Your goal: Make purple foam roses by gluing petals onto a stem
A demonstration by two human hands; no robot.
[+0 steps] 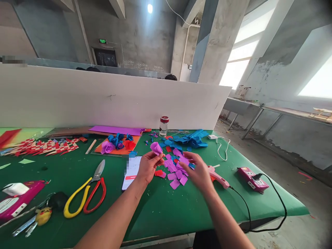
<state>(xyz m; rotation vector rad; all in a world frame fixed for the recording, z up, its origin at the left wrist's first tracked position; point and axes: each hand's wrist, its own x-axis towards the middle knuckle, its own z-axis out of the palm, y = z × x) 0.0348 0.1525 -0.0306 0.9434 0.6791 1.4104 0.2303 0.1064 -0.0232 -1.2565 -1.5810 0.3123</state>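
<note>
My left hand (148, 167) pinches the base of a small purple paper flower (156, 148), holding it upright above the table. My right hand (198, 171) hovers over the right side of a scattered pile of purple paper petals (175, 184), its fingers apart and nothing seen in them. Just right of that hand lies a pink glue gun (220, 180), partly covered by it, with a black cord. A red paper petal (158, 173) rests below the flower. A phone (131, 169) lies partly behind my left forearm.
Scissors (97, 176) with yellow and red handles lie at left. Finished paper flowers (108, 147) sit on an orange sheet. Blue crepe paper (192, 140) and a lidded glass jar (163, 126) stand behind the petals. A magenta power strip (252, 180) is at right. A white board (129, 100) borders the back.
</note>
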